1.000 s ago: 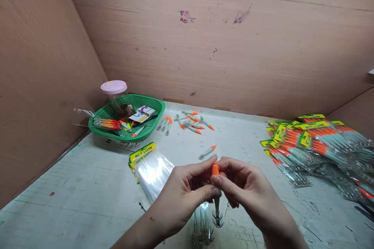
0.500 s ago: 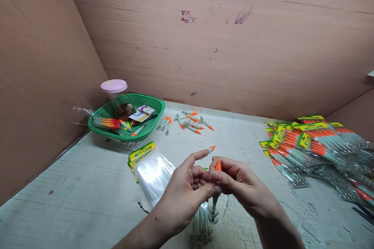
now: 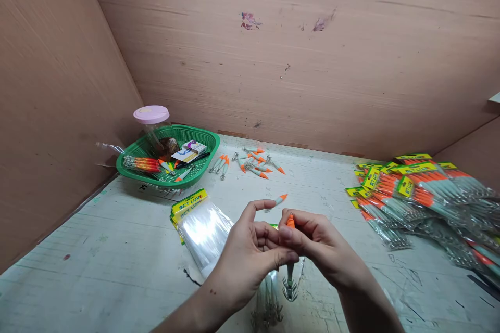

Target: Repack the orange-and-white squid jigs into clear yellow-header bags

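A squid jig (image 3: 290, 272) with an orange head, a pale green body and a crown of hooks hangs upright, hooks down, between my hands. My right hand (image 3: 312, 239) pinches it near the orange head with thumb and fingers. My left hand (image 3: 253, 250) has its thumb against the jig's lower body and its other fingers curled behind, while the index finger is raised and bent. Below my hands lies a clear bag of jigs (image 3: 269, 291), partly hidden by the left hand. A single loose jig (image 3: 281, 199) lies just beyond the left fingertip.
Empty clear bags (image 3: 205, 229) with yellow BCT LURE headers are stacked at left. Loose jigs (image 3: 258, 164) lie farther back. A green basket (image 3: 213, 153) holds a lidded jar (image 3: 151, 117) and small items. Packed lures (image 3: 417, 192) are heaped at right. Wooden panels (image 3: 273, 62) enclose the table.
My left index finger has bent inward slightly. The hook end of the jig has shifted a little right and down. Both hands keep nearly the same place.
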The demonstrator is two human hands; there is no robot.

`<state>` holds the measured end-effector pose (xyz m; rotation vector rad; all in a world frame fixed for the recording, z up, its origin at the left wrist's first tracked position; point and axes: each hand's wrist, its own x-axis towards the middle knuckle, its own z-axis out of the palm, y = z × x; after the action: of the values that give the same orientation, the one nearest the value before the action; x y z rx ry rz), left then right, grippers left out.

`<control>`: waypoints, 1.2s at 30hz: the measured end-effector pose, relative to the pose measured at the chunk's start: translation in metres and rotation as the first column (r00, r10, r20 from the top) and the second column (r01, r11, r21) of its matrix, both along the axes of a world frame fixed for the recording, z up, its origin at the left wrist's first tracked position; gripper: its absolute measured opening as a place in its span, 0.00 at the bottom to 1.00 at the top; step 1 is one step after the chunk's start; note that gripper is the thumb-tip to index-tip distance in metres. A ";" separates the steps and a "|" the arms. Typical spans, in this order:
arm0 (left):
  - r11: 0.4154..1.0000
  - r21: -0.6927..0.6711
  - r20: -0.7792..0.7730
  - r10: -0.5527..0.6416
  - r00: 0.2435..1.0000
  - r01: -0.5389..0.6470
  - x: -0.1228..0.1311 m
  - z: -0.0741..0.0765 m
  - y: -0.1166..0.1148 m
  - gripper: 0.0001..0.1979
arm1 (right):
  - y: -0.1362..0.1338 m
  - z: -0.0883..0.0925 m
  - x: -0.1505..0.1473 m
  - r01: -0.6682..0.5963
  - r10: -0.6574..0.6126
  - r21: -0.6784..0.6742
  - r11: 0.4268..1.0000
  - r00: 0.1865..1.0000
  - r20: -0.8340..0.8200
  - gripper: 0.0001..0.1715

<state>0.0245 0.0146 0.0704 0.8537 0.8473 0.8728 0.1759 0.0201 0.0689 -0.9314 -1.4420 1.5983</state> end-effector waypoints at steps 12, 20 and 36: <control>1.000 -0.011 0.064 0.004 0.998 -0.003 0.005 -0.004 -0.003 0.35 | 0.002 -0.006 0.011 -0.095 0.091 -0.075 0.993 0.994 -0.053 0.21; 0.999 -0.041 0.101 -0.026 0.995 0.030 0.005 -0.001 -0.005 0.35 | 0.006 0.002 0.033 -0.295 0.287 -0.029 0.955 0.946 -0.150 0.16; 0.988 -0.019 0.233 -0.144 0.962 0.153 0.000 -0.008 -0.007 0.30 | -0.003 0.014 0.033 -0.230 0.223 -0.105 0.968 0.972 -0.071 0.21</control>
<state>0.0249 0.0077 0.0623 0.7558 0.5862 0.8038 0.2094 0.0170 0.0824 -0.7968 -1.4718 1.8758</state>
